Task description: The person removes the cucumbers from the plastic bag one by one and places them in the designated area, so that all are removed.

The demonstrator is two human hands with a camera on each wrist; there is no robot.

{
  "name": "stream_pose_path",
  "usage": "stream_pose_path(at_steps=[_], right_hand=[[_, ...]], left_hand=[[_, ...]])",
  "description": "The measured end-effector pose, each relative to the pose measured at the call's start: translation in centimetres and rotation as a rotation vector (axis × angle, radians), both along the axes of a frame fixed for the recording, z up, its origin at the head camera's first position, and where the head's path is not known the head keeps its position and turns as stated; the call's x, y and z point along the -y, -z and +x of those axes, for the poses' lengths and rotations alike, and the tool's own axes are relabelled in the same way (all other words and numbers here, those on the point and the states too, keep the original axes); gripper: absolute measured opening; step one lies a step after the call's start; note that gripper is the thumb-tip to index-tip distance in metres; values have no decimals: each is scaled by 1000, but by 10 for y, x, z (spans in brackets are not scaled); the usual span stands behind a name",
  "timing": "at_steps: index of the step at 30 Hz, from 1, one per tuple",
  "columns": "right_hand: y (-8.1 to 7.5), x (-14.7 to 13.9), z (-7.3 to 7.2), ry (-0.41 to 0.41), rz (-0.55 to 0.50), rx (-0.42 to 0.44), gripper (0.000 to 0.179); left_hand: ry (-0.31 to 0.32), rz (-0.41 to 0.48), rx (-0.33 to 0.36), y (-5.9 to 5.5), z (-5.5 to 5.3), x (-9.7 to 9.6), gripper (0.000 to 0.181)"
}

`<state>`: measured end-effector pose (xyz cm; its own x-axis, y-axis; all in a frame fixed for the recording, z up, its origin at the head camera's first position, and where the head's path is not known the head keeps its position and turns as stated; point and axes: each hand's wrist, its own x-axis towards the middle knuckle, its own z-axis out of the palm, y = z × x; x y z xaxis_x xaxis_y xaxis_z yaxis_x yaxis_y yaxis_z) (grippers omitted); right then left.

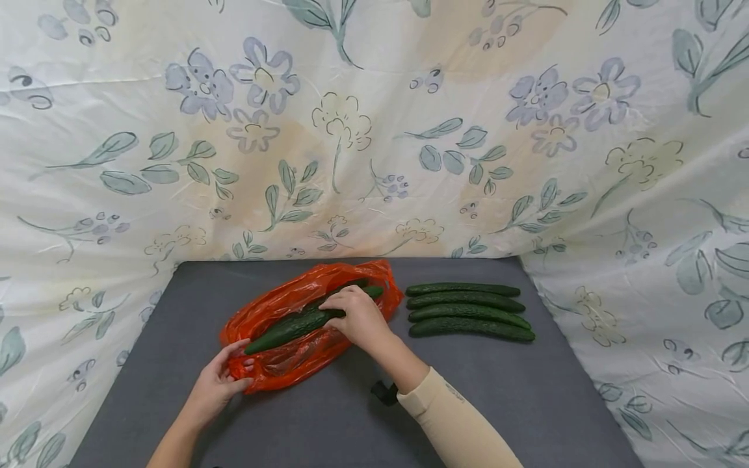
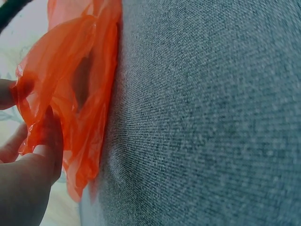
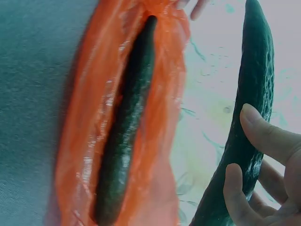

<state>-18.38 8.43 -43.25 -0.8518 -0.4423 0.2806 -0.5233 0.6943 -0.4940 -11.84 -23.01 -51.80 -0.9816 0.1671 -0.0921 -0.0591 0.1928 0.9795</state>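
A dark green cucumber (image 3: 256, 70) is gripped by my right hand (image 1: 363, 318), with thumb and fingers curled round its middle. It slants over the opening of a thin orange-red plastic bag (image 1: 257, 309) that lies spread on the table. Another cucumber (image 3: 127, 122) lies inside the bag, partly covered by the held one in the head view. At the bag's near left end, my left hand (image 1: 213, 387) holds the rim, the film (image 2: 51, 70) bunched between thumb and fingers. The held cucumber's tip points toward that hand.
To the right of the bag, several cucumbers (image 1: 468, 313) lie side by side in a row on the dark grey table (image 1: 468, 403). Flower-printed cloth (image 1: 374, 130) hangs behind and on both sides. A small black object (image 1: 384, 393) shows beside the right sleeve.
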Motion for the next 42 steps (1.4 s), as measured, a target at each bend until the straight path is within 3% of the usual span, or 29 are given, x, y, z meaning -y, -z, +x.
stream_pose_path(at_steps=[6, 12, 25, 33, 42], right_hand=[[-14, -10, 7, 46, -24, -20, 34], [-17, -28, 10, 131, -38, -24, 32], [-9, -89, 18, 355, -43, 32, 36], [6, -135, 29, 474, -54, 75, 39], [12, -181, 39, 483, -4, 106, 39]], left_hand=[[-5, -8, -13, 0, 0, 0, 74], [0, -14, -23, 0, 0, 1, 74], [-2, -17, -19, 0, 0, 1, 76], [-2, -5, -10, 1, -1, 1, 76], [-14, 7, -34, 0, -1, 2, 74]])
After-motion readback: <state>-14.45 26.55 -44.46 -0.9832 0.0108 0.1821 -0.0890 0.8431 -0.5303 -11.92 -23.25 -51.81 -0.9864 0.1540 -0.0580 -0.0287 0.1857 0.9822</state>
